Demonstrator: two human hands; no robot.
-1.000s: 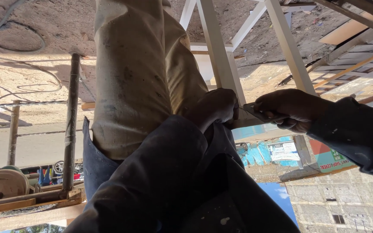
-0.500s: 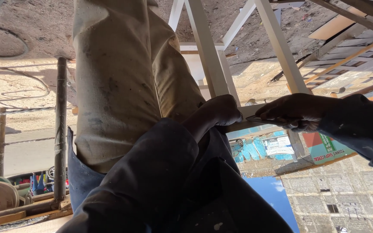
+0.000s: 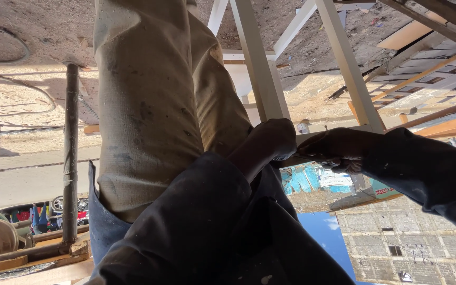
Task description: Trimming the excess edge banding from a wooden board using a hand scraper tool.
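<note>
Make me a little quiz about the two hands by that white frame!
1. True or false: the left hand and the right hand are far apart.
2. What colour is the frame behind the hands? A white, B red, C green.
3. Fill in: the left sleeve and the right sleeve are both ____ in colour.
Key: 1 false, they are close together; 2 A; 3 dark.
</note>
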